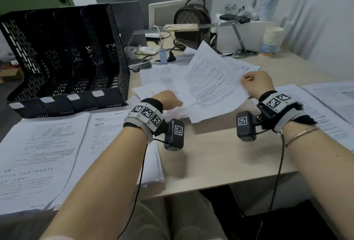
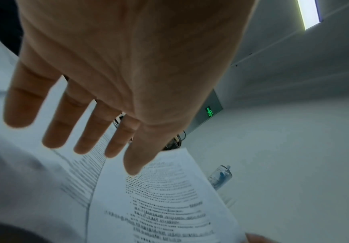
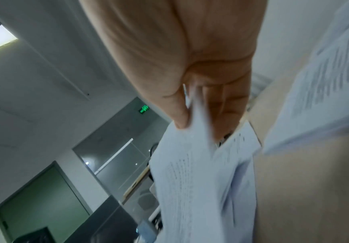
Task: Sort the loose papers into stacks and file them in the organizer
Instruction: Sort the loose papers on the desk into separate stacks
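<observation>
My right hand (image 1: 255,83) pinches the right edge of a printed sheet (image 1: 212,84) and holds it tilted above the desk; the right wrist view shows thumb and fingers (image 3: 229,105) clamped on that paper (image 3: 192,172). My left hand (image 1: 168,99) hovers, fingers (image 2: 59,125) straight and spread, over the scattered loose papers (image 1: 162,78) in mid-desk. The lifted sheet (image 2: 169,197) rises beside it. A black mesh organizer (image 1: 63,57) with several upright slots stands at the back left; I see no papers in it.
Paper stacks lie at the front left (image 1: 44,155) and along the right edge (image 1: 329,103). Behind the papers are cables, a charger (image 1: 162,55), a phone (image 1: 181,27) on a metal riser, a backpack (image 1: 193,19) and stacked paper cups (image 1: 272,38). The desk front edge (image 1: 220,186) is bare wood.
</observation>
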The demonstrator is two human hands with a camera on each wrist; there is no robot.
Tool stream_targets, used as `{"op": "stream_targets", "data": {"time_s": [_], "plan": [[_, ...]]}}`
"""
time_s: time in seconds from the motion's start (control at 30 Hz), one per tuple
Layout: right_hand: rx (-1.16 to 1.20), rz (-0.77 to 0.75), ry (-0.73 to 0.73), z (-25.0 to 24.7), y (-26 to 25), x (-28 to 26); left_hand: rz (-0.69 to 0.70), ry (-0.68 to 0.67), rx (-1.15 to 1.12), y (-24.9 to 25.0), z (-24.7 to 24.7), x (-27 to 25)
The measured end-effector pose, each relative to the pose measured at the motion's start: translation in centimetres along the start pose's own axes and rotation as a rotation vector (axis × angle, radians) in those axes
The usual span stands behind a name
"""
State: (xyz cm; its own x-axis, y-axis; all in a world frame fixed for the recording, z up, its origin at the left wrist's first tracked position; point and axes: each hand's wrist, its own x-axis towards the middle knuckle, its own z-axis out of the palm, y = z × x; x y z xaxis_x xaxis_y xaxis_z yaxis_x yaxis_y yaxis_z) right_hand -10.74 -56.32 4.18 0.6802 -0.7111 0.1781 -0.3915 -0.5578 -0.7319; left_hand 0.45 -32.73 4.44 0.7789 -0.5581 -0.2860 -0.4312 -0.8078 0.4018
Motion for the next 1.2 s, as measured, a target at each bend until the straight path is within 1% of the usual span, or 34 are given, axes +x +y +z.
{"op": "stream_targets", "data": {"time_s": [0.07, 0.13, 0.23, 0.3, 0.43, 0.5, 0.57, 0.67, 0.8, 0.87, 0.93, 1.0, 1.1, 1.2], "plan": [[0.053, -0.001, 0.037, -1.9, 0.3, 0.2, 0.037, -0.004, -0.062, 1.3, 0.4, 0.0], [0.072, -0.041, 0.076, -3.5, 0.7, 0.3, 0.056, -0.001, -0.129, 2.6, 0.9, -0.1], [0.132, -0.097, 0.132, -5.2, 0.9, 0.3, 0.084, -0.003, -0.224, 4.2, 1.6, 0.0], [0.201, -0.098, 0.151, -5.9, 1.0, 0.3, 0.119, 0.017, -0.312, 5.0, 2.0, -0.1], [0.344, -0.038, 0.131, -6.5, 1.3, -0.2, 0.224, 0.161, -0.496, 5.6, 2.1, -0.2], [0.338, -0.017, 0.084, -6.4, 1.4, -0.5, 0.225, 0.268, -0.61, 5.6, 1.6, -0.3], [0.33, -0.029, 0.047, -6.4, 1.3, -0.9, 0.223, 0.416, -0.606, 5.3, 0.6, -0.4], [0.268, -0.1, 0.101, -7.1, 0.8, -1.3, 0.266, 0.614, -0.476, 5.0, -1.0, -0.6], [0.176, -0.28, 0.202, -8.6, -1.8, -2.2, 0.266, 0.754, -0.4, 4.7, -2.7, -0.8], [0.124, -0.376, 0.217, -8.8, -3.1, -3.1, 0.276, 0.792, -0.376, 4.7, -3.2, -1.2], [0.091, -0.422, 0.201, -8.7, -3.9, -4.0, 0.271, 0.815, -0.386, 4.8, -3.6, -1.7], [0.112, -0.4, 0.168, -8.2, -4.1, -4.7, 0.248, 0.83, -0.439, 4.6, -3.6, -2.1], [0.192, -0.344, 0.114, -7.1, -3.7, -5.4, 0.168, 0.828, -0.517, 3.6, -3.3, -2.7], [0.24, -0.312, 0.019, -5.5, -3.4, -6.1, 0.097, 0.832, -0.547, 2.4, -3.0, -3.6]]}}
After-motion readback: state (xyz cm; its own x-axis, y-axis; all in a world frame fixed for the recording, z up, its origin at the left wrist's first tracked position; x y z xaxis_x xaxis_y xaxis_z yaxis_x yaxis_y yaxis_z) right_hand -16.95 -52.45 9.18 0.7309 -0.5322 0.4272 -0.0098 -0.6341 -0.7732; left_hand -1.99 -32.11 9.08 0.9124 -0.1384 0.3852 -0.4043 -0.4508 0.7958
